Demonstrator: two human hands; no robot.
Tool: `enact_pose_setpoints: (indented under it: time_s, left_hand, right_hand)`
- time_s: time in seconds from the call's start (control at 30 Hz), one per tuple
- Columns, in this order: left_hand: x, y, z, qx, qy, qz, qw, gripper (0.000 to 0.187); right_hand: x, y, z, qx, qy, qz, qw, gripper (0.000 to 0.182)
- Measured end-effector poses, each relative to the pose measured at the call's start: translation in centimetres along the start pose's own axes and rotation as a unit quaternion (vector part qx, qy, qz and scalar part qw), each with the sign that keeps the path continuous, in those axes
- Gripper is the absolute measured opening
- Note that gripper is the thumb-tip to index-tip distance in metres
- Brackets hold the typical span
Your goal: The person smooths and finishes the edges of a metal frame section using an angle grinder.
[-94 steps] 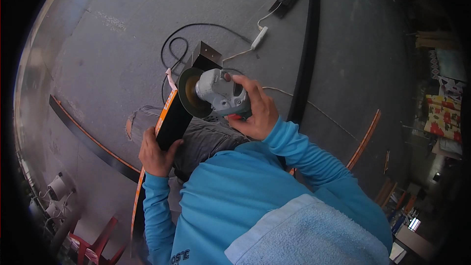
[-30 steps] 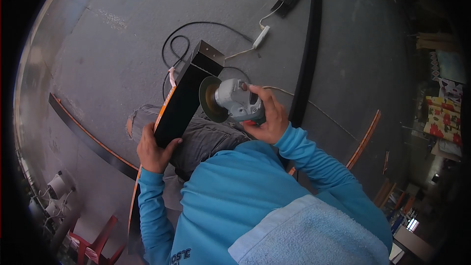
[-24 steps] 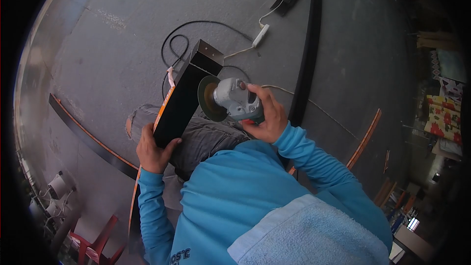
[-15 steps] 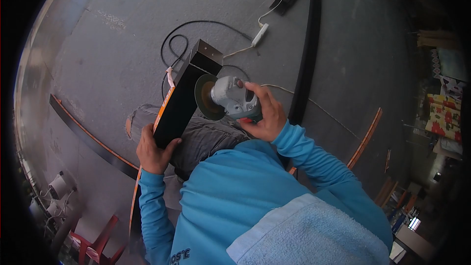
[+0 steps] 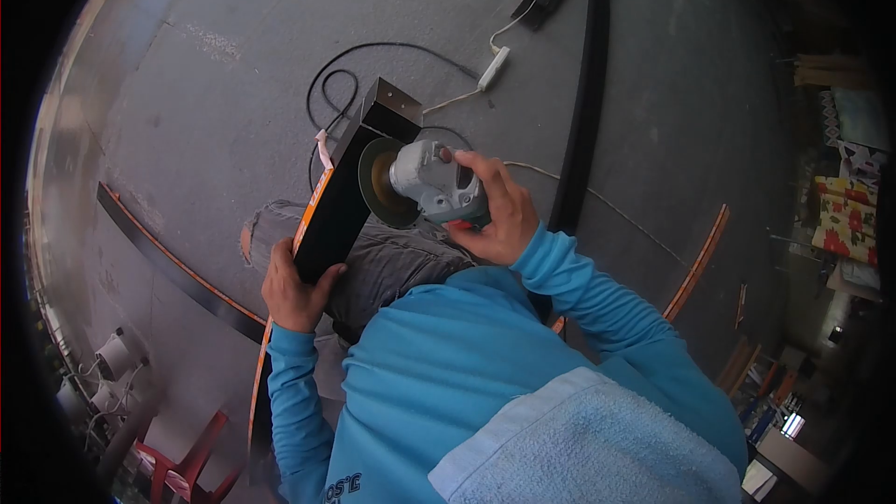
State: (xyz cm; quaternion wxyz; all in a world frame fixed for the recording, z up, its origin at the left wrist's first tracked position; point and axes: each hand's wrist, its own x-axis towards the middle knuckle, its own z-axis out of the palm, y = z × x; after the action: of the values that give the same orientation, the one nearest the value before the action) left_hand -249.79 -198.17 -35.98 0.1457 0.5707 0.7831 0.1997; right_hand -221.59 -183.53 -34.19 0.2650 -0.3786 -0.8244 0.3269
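Note:
My right hand is wrapped round an angle grinder with a grey head and a large round disc. The disc overlaps the side of a long black metal profile, a little below its end. My left hand grips this profile from the side, thumb on its near face. Orange-and-white tape runs along the profile's left edge, its loose pale end sticking up. Across the top end goes a thin light line, with small holes in the end piece beyond. The profile lies over my leg in grey trousers.
On the grey floor, a black cable loops behind the profile near a white socket block. Long dark profiles lie to the right, another with an orange edge to the left. A red chair stands lower left.
My right hand has moved the grinder slightly left, so its disc covers more of the profile's face. The left hand and the profile have hardly moved.

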Motion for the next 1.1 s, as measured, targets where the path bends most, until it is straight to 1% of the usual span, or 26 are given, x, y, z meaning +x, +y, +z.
enact_pose_setpoints:
  time_s: [1.1]
  left_hand:
    - [-0.3,0.0,0.3,0.013,0.026,0.008,1.000,0.073]
  right_hand:
    - [1.5,-0.7,0.1,-0.001,-0.012,-0.006,1.000,0.090]
